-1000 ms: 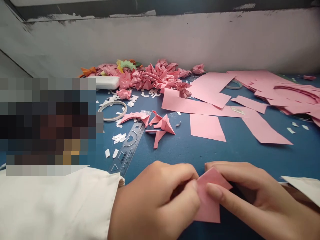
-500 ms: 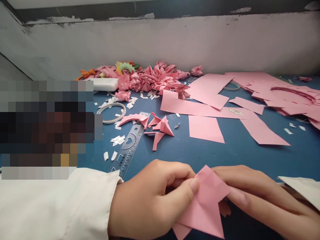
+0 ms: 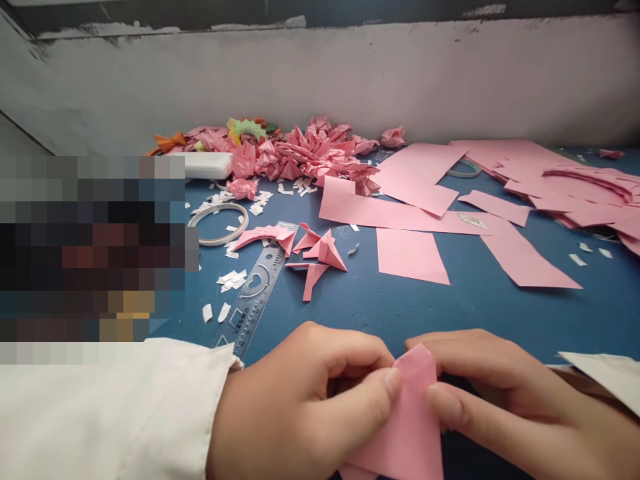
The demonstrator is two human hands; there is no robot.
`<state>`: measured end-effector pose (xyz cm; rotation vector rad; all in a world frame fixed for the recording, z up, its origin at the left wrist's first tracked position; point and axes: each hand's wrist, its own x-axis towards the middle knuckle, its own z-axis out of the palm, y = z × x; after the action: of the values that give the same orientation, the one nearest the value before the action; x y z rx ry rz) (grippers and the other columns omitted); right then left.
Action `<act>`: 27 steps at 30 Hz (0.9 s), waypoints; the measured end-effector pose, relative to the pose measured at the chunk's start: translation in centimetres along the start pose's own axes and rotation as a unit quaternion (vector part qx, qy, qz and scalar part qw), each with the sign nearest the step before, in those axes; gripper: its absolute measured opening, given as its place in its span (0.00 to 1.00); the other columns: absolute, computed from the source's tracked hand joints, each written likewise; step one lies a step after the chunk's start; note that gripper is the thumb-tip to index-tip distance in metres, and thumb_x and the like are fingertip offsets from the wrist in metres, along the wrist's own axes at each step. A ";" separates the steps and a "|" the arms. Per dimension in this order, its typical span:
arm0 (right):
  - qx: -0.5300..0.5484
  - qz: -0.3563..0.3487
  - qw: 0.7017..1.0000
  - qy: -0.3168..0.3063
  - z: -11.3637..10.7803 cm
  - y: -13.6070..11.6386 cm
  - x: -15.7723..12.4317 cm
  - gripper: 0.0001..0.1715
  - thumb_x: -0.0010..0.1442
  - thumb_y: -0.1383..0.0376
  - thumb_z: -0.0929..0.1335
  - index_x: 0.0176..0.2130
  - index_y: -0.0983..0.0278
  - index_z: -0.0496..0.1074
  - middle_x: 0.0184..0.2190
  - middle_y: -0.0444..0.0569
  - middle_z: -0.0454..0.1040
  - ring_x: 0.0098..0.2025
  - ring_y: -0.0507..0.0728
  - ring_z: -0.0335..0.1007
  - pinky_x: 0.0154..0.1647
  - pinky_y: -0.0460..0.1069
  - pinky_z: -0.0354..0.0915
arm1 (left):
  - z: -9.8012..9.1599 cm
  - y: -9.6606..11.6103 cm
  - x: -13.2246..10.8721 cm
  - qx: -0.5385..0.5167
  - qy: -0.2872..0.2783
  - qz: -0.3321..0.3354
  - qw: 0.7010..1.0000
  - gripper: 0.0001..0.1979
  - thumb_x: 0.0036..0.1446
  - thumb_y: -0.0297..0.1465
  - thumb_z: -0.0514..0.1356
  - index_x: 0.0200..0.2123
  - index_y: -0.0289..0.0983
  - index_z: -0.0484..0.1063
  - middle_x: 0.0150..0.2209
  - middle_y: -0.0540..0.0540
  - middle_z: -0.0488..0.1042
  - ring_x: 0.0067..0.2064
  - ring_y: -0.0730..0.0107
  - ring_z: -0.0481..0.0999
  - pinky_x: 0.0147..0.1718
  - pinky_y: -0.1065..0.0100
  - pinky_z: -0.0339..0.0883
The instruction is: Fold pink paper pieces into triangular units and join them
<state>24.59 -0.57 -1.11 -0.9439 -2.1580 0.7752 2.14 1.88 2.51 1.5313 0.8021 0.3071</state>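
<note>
A folded piece of pink paper (image 3: 405, 433) is held between my two hands at the bottom of the view. My left hand (image 3: 305, 400) pinches its left side, the thumb lying on the front face. At the upper right edge, my right hand (image 3: 505, 393) grips the paper between thumb and fingers. Part of the fingers behind the paper is hidden, and the paper's lower end runs out of view. Beyond my hands lie several small folded pink paper pieces (image 3: 325, 252), one of them resting over a clear plastic ruler (image 3: 255, 287).
Crumpled and folded pink papers (image 3: 310, 157) are heaped along the wall. Flat pink sheets (image 3: 413, 257) and strips spread to the right on the blue table (image 3: 350, 313). Left are a tape roll (image 3: 245, 220), white scraps (image 3: 231, 280) and a white case (image 3: 207, 165).
The paper's right point has been folded in, so its outline is narrower. My right thumb now presses on its right edge. The camera view has shifted slightly.
</note>
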 end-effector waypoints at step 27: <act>0.036 -0.041 0.998 -0.023 2.0 -0.2 -1.0 0.17 0.76 0.65 0.60 0.35 0.58 0.69 0.25 0.41 0.72 0.26 0.49 0.70 0.27 0.41 0.66 | 1.5 -1.1 -0.3 0.117 0.113 0.140 0.977 0.07 0.61 0.25 0.58 0.30 0.40 0.69 0.25 0.56 0.72 0.24 0.78 0.66 0.23 0.79 0.58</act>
<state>23.56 -1.99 -2.53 -0.8033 -2.1793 0.8353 2.54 0.46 1.30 1.8592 0.8207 0.6219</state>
